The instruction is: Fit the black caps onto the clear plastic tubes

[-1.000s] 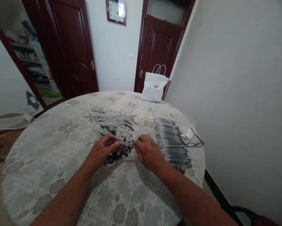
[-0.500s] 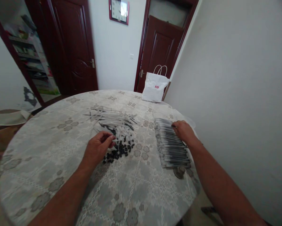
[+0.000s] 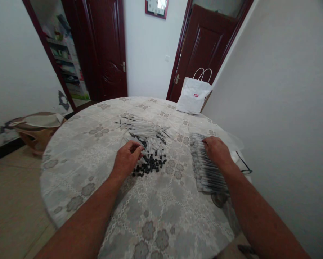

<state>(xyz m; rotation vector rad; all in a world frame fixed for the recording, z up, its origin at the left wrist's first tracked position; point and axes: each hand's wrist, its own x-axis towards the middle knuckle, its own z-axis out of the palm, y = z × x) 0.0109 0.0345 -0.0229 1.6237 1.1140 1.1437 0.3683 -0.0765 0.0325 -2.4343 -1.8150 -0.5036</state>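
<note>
Rnd table w/ patterned cloth [image 3: 142, 201] runs under & around both hands. Dk-red panel door [image 3: 104, 46] well beyond L hand, to its left; 2nd dk-red door [image 3: 207, 39] well beyond R hand. Wooden stool w/ pale cover [image 3: 38, 135] on the floor, well off to L hand's left. White paper carrier bag [image 3: 194, 97], twin handles up, small red label, stands at the table's far edge, past R hand & a bit left of it. Wall clock [image 3: 156, 8] high up, far beyond the gap btwn hands, top cut off.

Row of pens [image 3: 211, 176], side by side, pale ends left: directly under R hand & running from there toward the wearer. Loose heap of thin tubes [image 3: 143, 126] just beyond L hand, slightly right, lying crisscross.

R hand [image 3: 218, 149]: at the row's far end, thumb & fingers drawn in close over it; can't tell if they've got a pen. L hand [image 3: 127, 156]: thumb & index nearly meeting at the caps' left edge; pale bit by the tips, too small to tell whether gripped.

Eyeglasses [image 3: 243, 162] right of R hand, partly hidden by the forearm. Short white pieces [image 3: 153, 144] right of L fingertips, slightly beyond; blk caps [image 3: 152, 165] scattered right of L hand, nearer the wearer.
</note>
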